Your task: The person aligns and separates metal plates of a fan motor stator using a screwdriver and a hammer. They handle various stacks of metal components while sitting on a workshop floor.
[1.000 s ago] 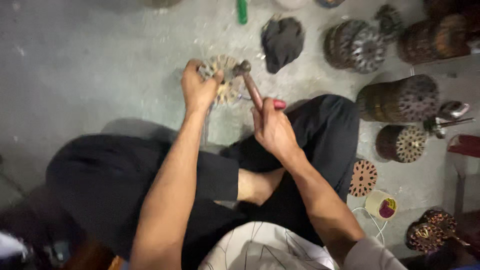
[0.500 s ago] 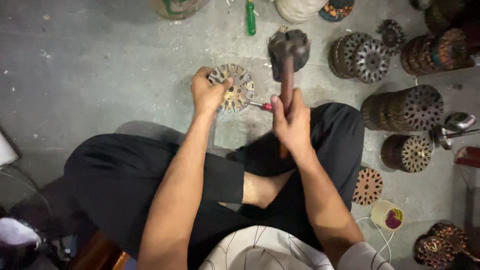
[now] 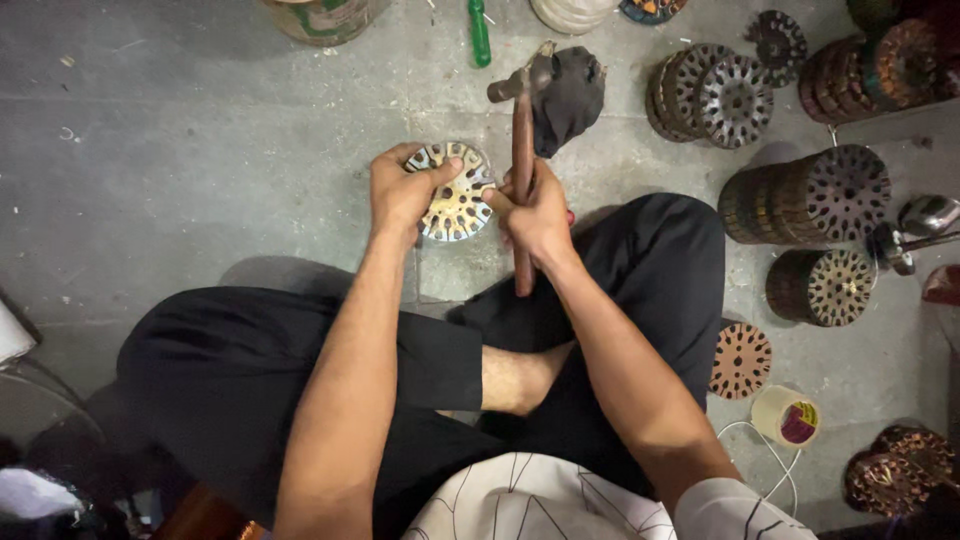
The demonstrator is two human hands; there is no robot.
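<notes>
A person in black trousers sits cross-legged on a grey concrete floor, stained and flecked with small debris. To the person's right stand stacks of slotted round metal discs: at least five stacks can be counted, some cut by the frame edge, and one single disc lies flat just beside the right knee. One dark cloth lies ahead, with one green-handled tool and one bucket near the top edge. One small roll of tape sits near the single disc. The right hand is closed around the wooden handle of one hammer, whose metal head is raised before the cloth. The left hand clasps the edge of one slotted disc, which rests on the floor between the two hands, in front of the crossed legs.
</notes>
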